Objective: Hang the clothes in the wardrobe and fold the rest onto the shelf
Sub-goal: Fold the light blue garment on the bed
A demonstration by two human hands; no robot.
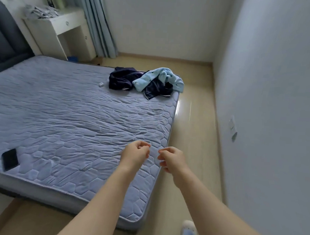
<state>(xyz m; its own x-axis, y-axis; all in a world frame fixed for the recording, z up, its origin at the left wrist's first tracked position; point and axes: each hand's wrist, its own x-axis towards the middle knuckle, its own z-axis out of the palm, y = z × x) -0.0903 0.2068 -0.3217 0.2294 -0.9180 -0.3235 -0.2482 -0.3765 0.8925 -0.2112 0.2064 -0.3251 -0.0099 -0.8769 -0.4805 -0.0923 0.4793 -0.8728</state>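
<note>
A small heap of clothes lies at the far right corner of the bed (69, 115): a light blue patterned garment (163, 79) draped over dark navy garments (122, 79). My left hand (136, 155) and my right hand (172, 159) hover side by side over the near right part of the mattress, well short of the heap. Both have loosely curled fingers and hold nothing. The wardrobe and shelf are out of view.
A black phone (10, 159) lies near the bed's front left edge, and a small white object (101, 84) sits beside the clothes. A white desk (65, 26) with crumpled cloth stands behind the bed by the curtain (100, 21). Tan floor runs between bed and right wall (270, 88).
</note>
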